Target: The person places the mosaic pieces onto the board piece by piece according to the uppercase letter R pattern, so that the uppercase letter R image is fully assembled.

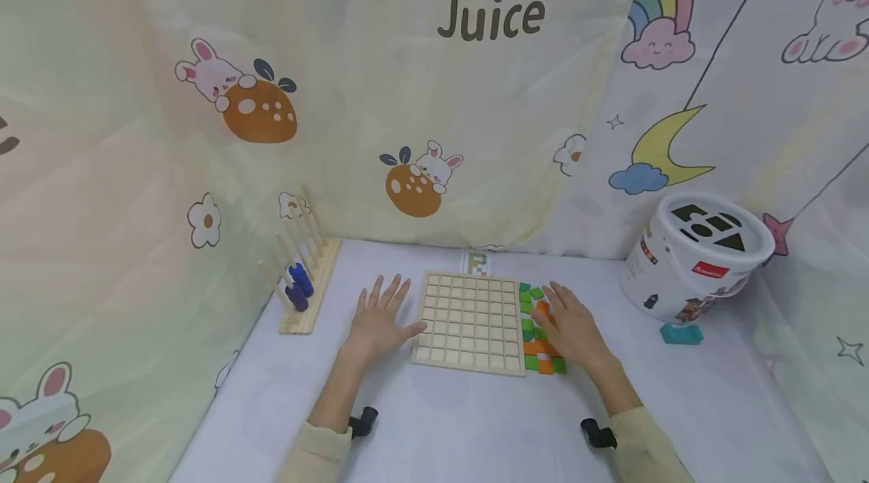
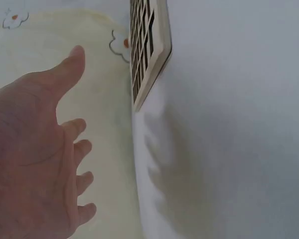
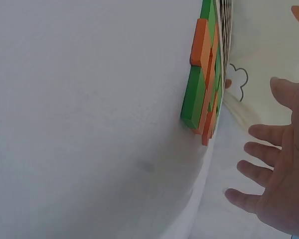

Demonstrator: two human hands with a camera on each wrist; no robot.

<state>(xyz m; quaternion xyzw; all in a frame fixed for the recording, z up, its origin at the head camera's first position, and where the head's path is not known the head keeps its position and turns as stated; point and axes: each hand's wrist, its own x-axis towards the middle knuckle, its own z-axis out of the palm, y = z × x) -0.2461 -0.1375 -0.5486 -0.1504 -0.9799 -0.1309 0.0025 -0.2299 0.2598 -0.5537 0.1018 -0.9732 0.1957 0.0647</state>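
1. Nearest, on the near side of the board, two light sleeves (image 1: 315,453) reach in over the white table (image 1: 468,423); a black bit (image 1: 364,421) sits by each wrist.
2. The left hand (image 1: 382,324) is at the board's left side; its fingers are spread apart; the left wrist view shows it up off the table, not touching the board.
3. The right hand (image 1: 573,324) is to the right of the board, over the tiles; its fingers are straight and a little apart; the right wrist view shows a gap between hand and tiles.
4. The board (image 1: 471,321) lies flat between the hands; it is pale, with rows of square hollows; green and orange tiles (image 1: 545,367) lie along its right edge.
5. Well right of the board is a teal block (image 1: 681,335); just behind that stands a white tub (image 1: 661,272).
6. Left of the board is a peg stand (image 1: 296,323) with blue beads (image 1: 300,283); a small card (image 1: 478,264) is right behind the board; farthest back hangs a bunny cloth (image 1: 502,106).
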